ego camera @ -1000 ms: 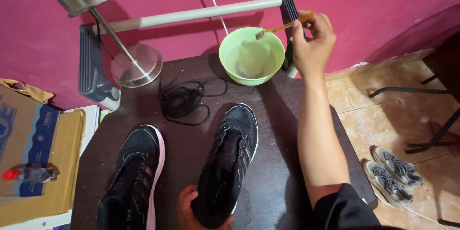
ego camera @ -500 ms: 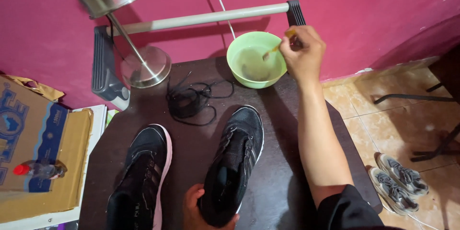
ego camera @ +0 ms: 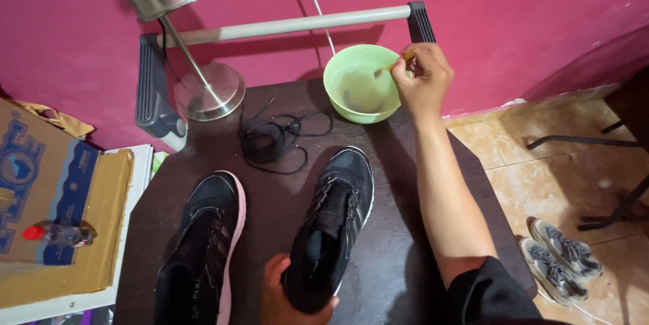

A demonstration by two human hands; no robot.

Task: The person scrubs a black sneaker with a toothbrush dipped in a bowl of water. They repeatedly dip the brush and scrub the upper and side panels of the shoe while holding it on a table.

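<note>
- Two hands are in view: the right hand (ego camera: 422,78) is closed on a thin brush handle (ego camera: 399,61) at the rim of the green bowl (ego camera: 362,83); the left hand (ego camera: 287,294) is clamped on the heel of the right-side black shoe (ego camera: 331,227).
- Compared with a second ago, the right hand has dropped from above the bowl's far rim to its right rim, and the brush tip now points down into the bowl.
- The left hand's grip on the shoe heel is unchanged over the same interval; the shoe lies in the same place on the counter (ego camera: 399,257).
- The bowl stands at the back edge of the counter, against the pink wall (ego camera: 527,14), and holds a shallow, cloudy liquid; the brush head is too small to tell apart from it.
- One second black shoe with a pink sole edge (ego camera: 203,244) lies just beside the held shoe, apart from it.
- Loose black laces (ego camera: 274,139) lie between the shoes and the base of the metal lamp (ego camera: 206,91).
- A cardboard box (ego camera: 61,223) at the left carries a small bottle with a red cap (ego camera: 54,234).
- Two grey shoes (ego camera: 558,257) lie on the tiled floor at the right.
</note>
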